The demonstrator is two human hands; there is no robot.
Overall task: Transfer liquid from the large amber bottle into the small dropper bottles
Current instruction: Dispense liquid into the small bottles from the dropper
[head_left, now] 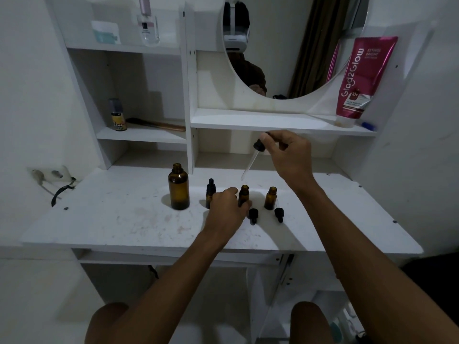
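The large amber bottle [178, 187] stands uncapped on the white desk [111, 219]. To its right stand three small amber dropper bottles: a capped one [210, 193], an uncapped middle one [244, 194] and an uncapped right one [270, 197]. My left hand [227, 209] grips the base of the middle bottle. My right hand [288, 155] holds a long glass dropper [252, 162] by its black bulb, tip slanting down just above the middle bottle's mouth. Two black dropper caps [253, 216] [279, 214] lie in front of the bottles.
A shelf edge [273, 121] runs just above my right hand. On it stands a pink cream tube [357, 80] beside a round mirror [293, 45]. Left shelves hold a small spray can [118, 115], a comb and a clear bottle [149, 23]. A wall socket [49, 173] sits at left.
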